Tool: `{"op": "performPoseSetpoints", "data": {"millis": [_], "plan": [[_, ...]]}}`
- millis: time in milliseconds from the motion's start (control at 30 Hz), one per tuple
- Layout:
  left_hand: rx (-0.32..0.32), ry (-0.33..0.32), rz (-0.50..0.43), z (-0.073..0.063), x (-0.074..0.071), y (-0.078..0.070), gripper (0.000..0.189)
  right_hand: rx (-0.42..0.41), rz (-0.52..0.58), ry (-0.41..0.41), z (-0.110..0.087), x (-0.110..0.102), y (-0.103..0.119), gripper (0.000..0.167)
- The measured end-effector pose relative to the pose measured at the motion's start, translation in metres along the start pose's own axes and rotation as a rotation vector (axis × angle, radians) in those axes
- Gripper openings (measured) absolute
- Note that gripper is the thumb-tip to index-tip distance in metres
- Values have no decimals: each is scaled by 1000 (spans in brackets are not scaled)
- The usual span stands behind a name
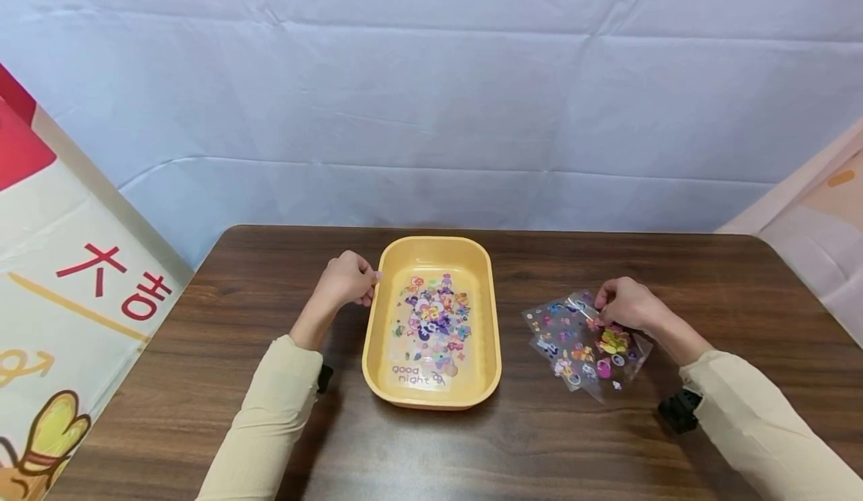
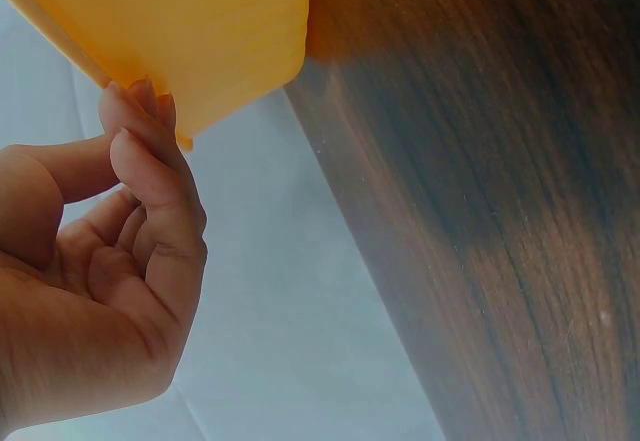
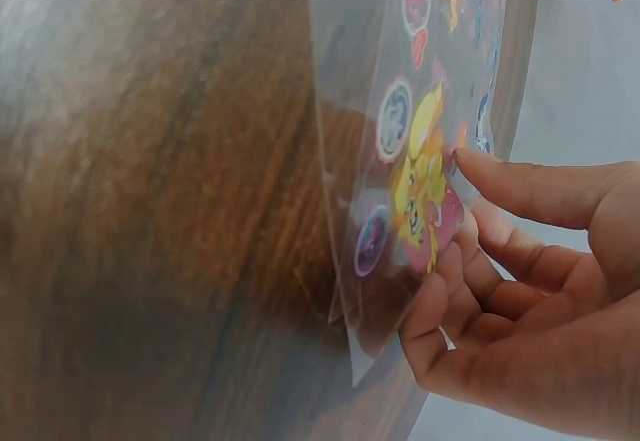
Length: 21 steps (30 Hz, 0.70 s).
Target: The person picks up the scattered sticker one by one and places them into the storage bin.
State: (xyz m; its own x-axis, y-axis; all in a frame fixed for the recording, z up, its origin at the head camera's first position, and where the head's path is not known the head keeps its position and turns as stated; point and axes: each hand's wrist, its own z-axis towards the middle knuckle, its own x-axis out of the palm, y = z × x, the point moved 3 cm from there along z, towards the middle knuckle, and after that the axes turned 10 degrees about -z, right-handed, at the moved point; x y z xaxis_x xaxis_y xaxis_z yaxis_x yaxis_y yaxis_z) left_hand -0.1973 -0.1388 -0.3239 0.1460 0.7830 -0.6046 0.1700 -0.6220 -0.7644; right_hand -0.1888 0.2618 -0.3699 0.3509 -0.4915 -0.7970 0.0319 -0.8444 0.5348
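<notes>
A yellow plastic tray [image 1: 497, 366] stands on the table, with a clear sticker sheet [image 1: 418, 378] lying inside it, marked "good night" and covered in colourful cartoon stickers. My left hand [image 1: 347, 280] pinches the tray's left rim between thumb and fingers; the left wrist view shows the fingertips at the edge of its outer wall [image 2: 230, 41]. To the right of the tray lie overlapping transparent sticker sheets [image 1: 562, 347]. My right hand [image 1: 630, 302] pinches a sticker sheet [image 3: 395, 211] near its edge, by a yellow pony sticker. How many sheets are stacked there cannot be told.
Everything rests on a dark wood-grain table [image 1: 283, 411] with rounded far corners. Behind it hangs a pale cloth backdrop [image 1: 431, 96]. A printed sheet [image 1: 88, 246] with red characters stands along the left side.
</notes>
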Motion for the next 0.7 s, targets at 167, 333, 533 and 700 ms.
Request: {"op": "performPoseSetpoints", "data": {"millis": [167,333,533,700], "plan": [[6,-2,-5,-1,-1,-1,33,-5,34,18,0,1,0,12],[7,0,-3,-1,-1,-1,32,10,65,47,0,1,-1,10],[3,4,2,-1,-1,-2,33,14,61,51,-1,0,-3,10],[0,6,12,-3,-2,-3,31,-16,53,41,-1,-2,-6,8]]}}
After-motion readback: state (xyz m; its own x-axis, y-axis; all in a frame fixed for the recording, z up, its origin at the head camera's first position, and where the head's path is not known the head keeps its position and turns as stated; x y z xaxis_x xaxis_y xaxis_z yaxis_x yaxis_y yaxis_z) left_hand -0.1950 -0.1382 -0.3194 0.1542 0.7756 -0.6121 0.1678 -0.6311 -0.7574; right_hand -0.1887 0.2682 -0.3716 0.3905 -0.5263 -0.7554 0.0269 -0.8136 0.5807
